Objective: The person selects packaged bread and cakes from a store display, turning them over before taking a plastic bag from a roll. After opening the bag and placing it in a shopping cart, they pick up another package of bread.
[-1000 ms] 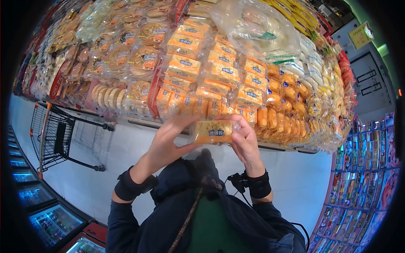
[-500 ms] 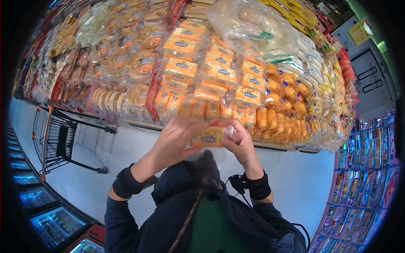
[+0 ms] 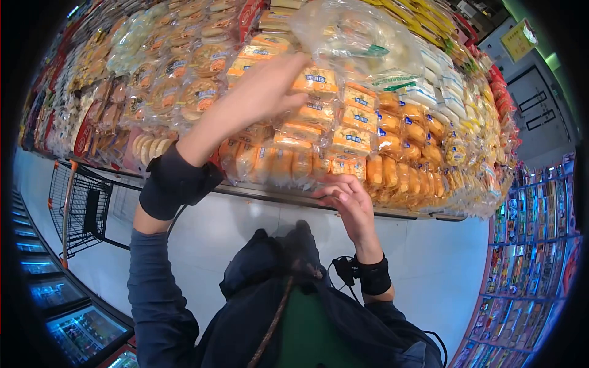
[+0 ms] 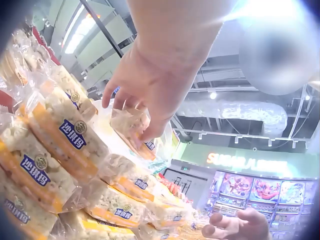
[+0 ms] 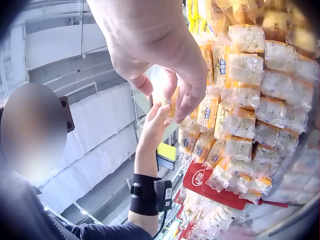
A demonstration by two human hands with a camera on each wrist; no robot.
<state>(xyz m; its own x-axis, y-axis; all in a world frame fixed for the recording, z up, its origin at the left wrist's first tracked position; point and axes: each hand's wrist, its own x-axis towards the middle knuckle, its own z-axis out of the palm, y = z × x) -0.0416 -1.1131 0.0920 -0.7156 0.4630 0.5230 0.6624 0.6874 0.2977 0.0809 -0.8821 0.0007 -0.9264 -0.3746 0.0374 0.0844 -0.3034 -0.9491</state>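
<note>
My left hand is raised to the display shelf and grips a clear packet of yellow cake with a blue label, held against the stacked packets of the same kind. In the left wrist view the fingers curl over that packet. My right hand hangs lower, near the shelf's front edge, with loosely curled fingers that hold nothing. The right wrist view shows the right hand close up and the left hand with the packet beyond it.
The sloping shelf is packed with bagged cakes and biscuits. A big clear bag of round flatbreads lies above the stack. A black shopping cart stands at the left on the white floor. Lit chest freezers line the lower left.
Both hands held the packet in front of my chest before. The left hand has since carried it up to the stack, and the right hand has let go and stayed low.
</note>
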